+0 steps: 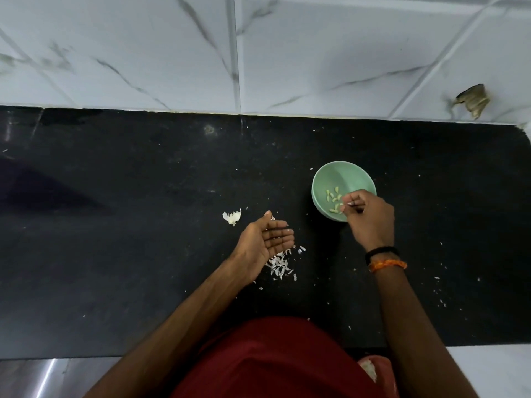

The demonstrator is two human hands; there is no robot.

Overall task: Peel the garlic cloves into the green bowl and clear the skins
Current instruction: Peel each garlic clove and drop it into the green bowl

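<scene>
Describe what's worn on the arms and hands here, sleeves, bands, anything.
Both forearms are bare, with no sleeves in view. The left hand has nothing on it or its wrist. The right hand is also bare; its wrist carries a thin black band and, just below, an orange thread band. No gloves; no rings visible.

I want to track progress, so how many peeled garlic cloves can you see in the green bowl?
About 7 peeled cloves, clustered on the floor of the green bowl toward its near side. The right hand covers that rim, so more may be hidden.
</scene>
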